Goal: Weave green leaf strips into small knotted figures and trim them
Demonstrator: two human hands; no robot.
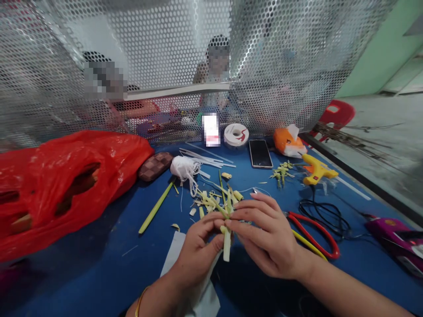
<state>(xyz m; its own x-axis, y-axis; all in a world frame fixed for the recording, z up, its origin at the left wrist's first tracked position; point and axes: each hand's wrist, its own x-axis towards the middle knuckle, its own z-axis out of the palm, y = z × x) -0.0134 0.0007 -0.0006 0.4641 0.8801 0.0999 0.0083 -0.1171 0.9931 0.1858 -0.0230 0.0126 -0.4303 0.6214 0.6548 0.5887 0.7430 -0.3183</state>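
Note:
Low over the blue table, a pale green plant strip (226, 248) stands between my two hands, its lower end pointing toward me. My left hand (201, 246) pinches it with thumb and fingers near the middle. From the other side, the fingers of my right hand (267, 231) press on its upper part. Just beyond them lies a pile of cut plant scraps (211, 201). A longer green stalk (155, 210) rests to the left, near a bundle of white string (183, 166). Scissors with a red handle loop (335, 252) lie partly hidden behind my right hand.
At left sprawls a red plastic bag (66, 176) beside a checkered case (155, 166). A spool (236, 134), a phone (260, 153) and a tissue pack (290, 141) line the back. Right are a yellow glue gun (317, 169), its cable, and a purple device (395, 237). Perforated metal (165, 53) stands behind.

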